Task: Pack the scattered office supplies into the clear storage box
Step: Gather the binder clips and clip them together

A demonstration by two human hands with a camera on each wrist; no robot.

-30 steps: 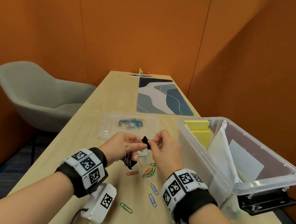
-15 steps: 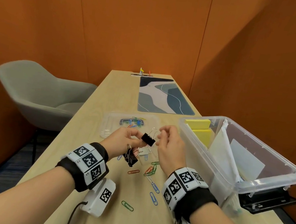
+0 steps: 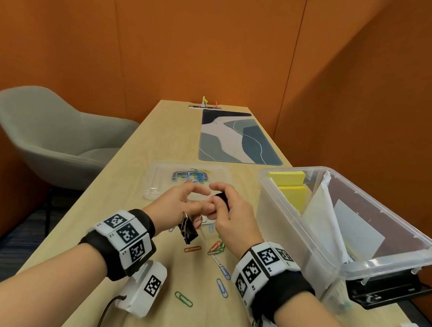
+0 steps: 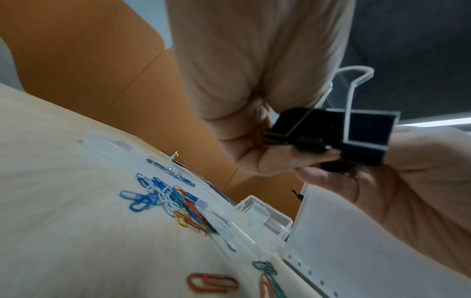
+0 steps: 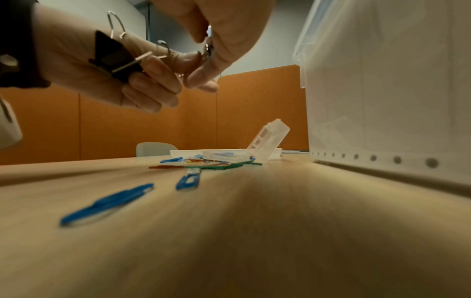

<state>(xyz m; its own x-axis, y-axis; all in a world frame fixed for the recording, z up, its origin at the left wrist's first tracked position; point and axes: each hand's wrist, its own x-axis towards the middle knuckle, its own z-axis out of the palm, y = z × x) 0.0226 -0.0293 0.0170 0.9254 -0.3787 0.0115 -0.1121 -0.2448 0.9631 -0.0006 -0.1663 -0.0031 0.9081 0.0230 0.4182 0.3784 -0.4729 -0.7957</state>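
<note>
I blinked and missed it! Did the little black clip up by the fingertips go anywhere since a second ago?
Yes. The black binder clip went from between both hands into the right hand, toward the clear storage box.

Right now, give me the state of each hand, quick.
Left hand: holding black binder clips in its lower fingers.
Right hand: pinching one black binder clip.

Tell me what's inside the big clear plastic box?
Inside the big clear plastic storage box stand two yellow sticky-note pads at the far end, with white paper sheets leaning beside them. The bottom under the paper is hidden.
</note>
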